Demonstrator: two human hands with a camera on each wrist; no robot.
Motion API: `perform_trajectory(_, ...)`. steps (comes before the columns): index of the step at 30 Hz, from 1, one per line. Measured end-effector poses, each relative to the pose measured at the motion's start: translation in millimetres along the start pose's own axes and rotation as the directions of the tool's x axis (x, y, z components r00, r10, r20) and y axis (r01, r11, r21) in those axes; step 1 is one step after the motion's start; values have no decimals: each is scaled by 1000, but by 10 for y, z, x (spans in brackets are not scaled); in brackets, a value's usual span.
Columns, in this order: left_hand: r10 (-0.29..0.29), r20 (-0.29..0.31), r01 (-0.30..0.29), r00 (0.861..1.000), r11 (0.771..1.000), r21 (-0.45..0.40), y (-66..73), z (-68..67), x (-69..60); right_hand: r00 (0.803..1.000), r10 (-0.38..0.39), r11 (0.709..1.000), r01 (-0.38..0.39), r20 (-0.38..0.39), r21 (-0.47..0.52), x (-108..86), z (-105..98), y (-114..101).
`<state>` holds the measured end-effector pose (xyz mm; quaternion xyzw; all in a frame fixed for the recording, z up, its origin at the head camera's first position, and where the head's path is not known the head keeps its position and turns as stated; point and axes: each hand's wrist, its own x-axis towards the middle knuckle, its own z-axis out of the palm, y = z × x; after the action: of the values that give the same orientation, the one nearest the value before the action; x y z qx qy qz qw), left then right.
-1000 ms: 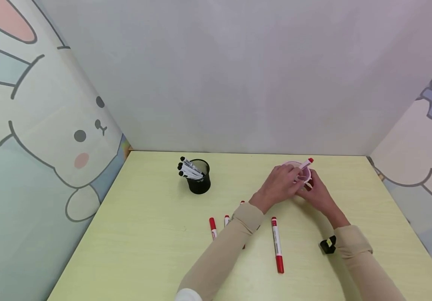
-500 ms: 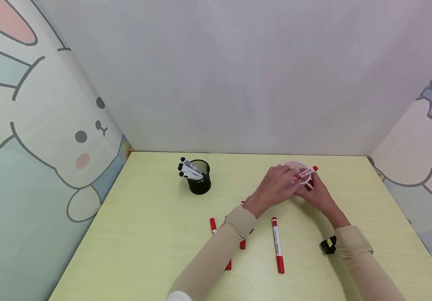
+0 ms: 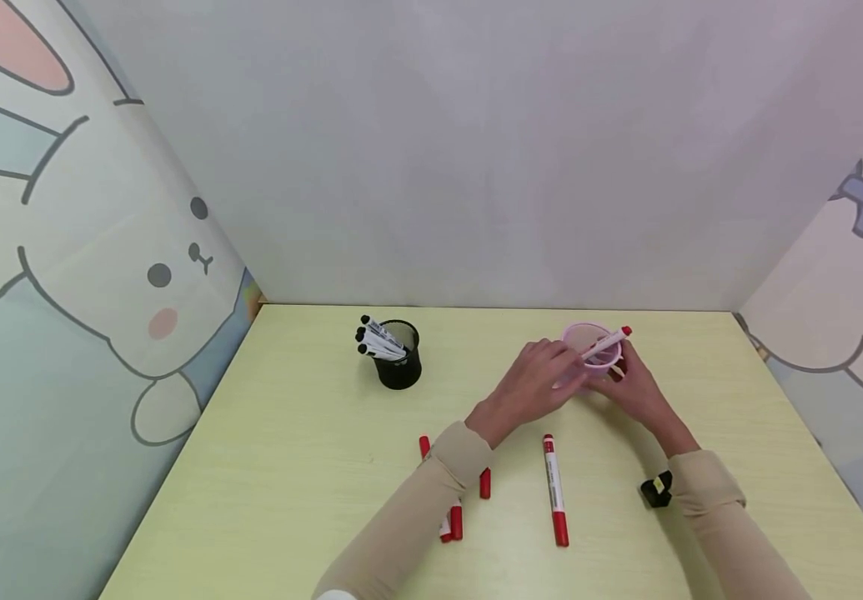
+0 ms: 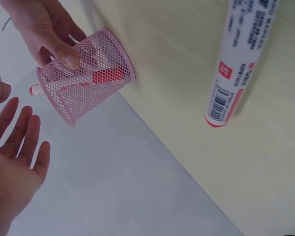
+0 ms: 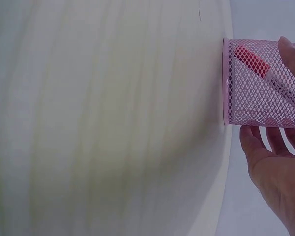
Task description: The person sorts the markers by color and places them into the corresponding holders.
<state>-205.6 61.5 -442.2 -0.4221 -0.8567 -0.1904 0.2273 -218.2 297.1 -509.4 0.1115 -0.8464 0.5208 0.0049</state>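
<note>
A pink mesh pen holder (image 4: 91,101) stands at the back right of the table, and my right hand (image 3: 637,387) grips its side, thumb on one side and fingers on the other. One white marker with red ends (image 3: 607,342) leans inside it, its upper end above the rim; its red part (image 5: 253,61) shows through the mesh near the base. My left hand (image 3: 529,387) is just left of the holder's rim. The left wrist view shows that hand's fingers (image 4: 27,132) loosely extended, apart from the holder, with nothing in them.
A black mesh holder (image 3: 398,373) with several black-tipped markers (image 3: 382,342) stands at back left. Several red-and-white markers lie in front, one marker (image 3: 554,490) between the forearms, others partly under the left sleeve (image 3: 416,508). A small black object (image 3: 656,490) sits by the right sleeve.
My left hand has let go of the red marker, which now leans in the pink holder, and has drawn back left and toward me. My right hand stays on the holder.
</note>
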Motion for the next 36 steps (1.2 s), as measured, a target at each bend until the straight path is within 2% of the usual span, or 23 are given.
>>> perform_trajectory(3,8,-10,-8,1000,1000,-21,-8,-16,-43,1000,-1,1000,1,-1,7,-6,2,-3)
perform_trajectory(13,2,35,-1,999,999,-35,-38,-82,-209,1000,-31,999,31,-4,15,8,12,11)
perform_trajectory(21,25,75,-26,997,1000,13,-67,-141,-343,999,-41,999,42,-21,21,23,14,-7)
perform_trajectory(28,29,137,-32,990,999,15,-62,-206,-466,1000,-12,1000,12,-21,2,1,16,-42)
perform_trajectory(36,10,180,-16,984,1000,27,-72,-285,-614,1000,18,1000,-18,-22,-18,-7,16,-44)
